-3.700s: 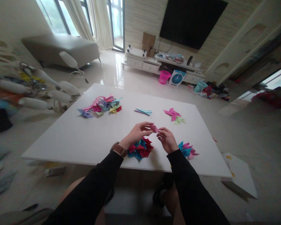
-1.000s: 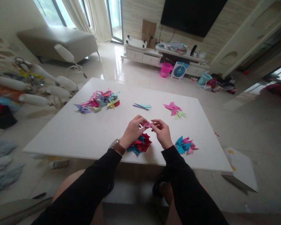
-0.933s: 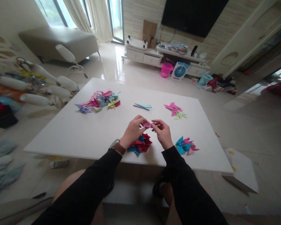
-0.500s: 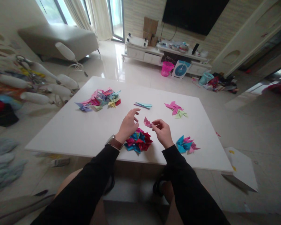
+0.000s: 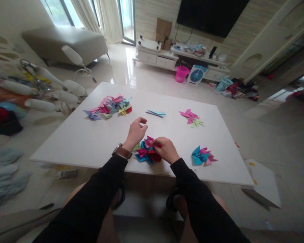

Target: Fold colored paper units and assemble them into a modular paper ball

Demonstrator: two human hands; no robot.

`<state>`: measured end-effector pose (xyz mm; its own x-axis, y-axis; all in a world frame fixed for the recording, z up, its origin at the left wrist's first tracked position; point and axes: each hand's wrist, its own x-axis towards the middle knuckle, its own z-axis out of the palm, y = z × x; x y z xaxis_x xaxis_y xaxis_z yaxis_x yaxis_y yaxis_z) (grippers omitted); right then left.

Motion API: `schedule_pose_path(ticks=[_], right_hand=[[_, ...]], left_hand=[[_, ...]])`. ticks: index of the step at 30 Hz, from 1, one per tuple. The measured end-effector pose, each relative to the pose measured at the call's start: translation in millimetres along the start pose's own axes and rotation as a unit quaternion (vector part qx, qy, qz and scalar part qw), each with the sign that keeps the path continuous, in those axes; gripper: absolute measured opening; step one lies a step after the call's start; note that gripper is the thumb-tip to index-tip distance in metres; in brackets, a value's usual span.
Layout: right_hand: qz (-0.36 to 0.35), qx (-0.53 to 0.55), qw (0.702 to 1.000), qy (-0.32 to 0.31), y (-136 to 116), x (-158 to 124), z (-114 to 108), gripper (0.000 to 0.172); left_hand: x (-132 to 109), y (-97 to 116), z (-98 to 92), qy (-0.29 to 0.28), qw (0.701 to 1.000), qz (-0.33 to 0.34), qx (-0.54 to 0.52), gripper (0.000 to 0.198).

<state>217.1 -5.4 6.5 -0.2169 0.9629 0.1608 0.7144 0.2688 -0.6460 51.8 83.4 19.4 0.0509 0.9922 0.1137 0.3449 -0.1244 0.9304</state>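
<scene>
One pink folded paper (image 5: 149,143) is pinched in my right hand (image 5: 166,149) at the colourful heap (image 5: 145,156). My left hand (image 5: 135,133), fingers apart, hovers nearby.

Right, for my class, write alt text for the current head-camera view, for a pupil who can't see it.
A person's right hand bends over a pile of colourful folded paper by the near edge of a white table, while the left hand hovers beside it, open. Other folded papers lie in groups farther back and to the right.
</scene>
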Motion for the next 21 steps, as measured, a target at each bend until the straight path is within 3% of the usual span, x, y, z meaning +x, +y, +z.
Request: schedule_pose_path(ticks=[5, 14, 21], right_hand=[[-0.003, -0.011, 1.0, -0.026, 0.2, 1.0, 4.9, 0.015], [0.008, -0.043, 0.999, -0.014, -4.1, -0.9, -8.8, 0.015], [0.006, -0.038, 0.999, -0.014, 0.5, -5.4, -12.4, 0.013]], left_hand=[[-0.9, 2.2, -0.5, -0.01, 1.0, -0.006, -0.001, 0.021], [0.0, 2.8, -6.7, -0.052, 0.998, -0.021, 0.04, 0.019], [3.7, -20.6, -17.7, -0.074, 0.993, -0.033, 0.088, 0.016]])
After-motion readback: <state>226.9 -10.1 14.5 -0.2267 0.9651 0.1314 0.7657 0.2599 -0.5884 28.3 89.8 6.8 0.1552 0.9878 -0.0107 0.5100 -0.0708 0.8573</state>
